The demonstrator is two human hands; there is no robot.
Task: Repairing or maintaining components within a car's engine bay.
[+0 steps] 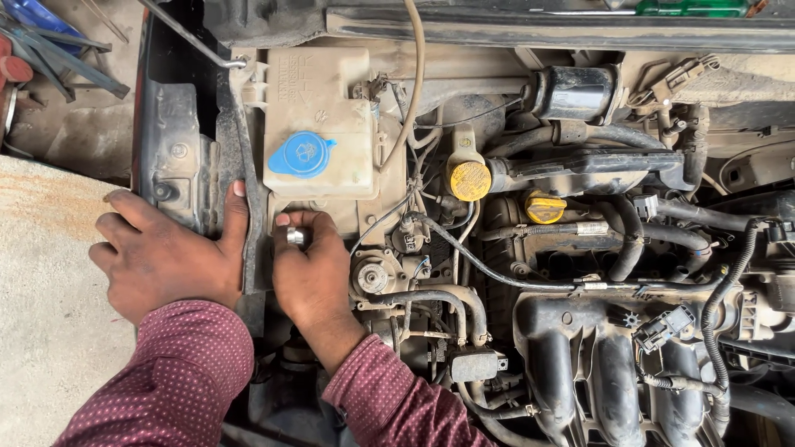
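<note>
I look down into an open car engine bay. My left hand (166, 252) lies flat on the black side panel (178, 157) of the bay, thumb hooked over its inner edge. My right hand (313, 265) is closed around a small shiny metal socket (296, 236), pinched between thumb and fingers just below the cream washer-fluid tank (319, 103) with its blue cap (300, 155). Both arms wear maroon dotted sleeves.
A yellow dipstick cap (469, 180) and a yellow oil-filler cap (545, 207) sit right of the tank. Black hoses and the intake manifold (613, 364) fill the right side. A prop rod (190, 37) crosses the upper left. Concrete floor (50, 248) lies to the left.
</note>
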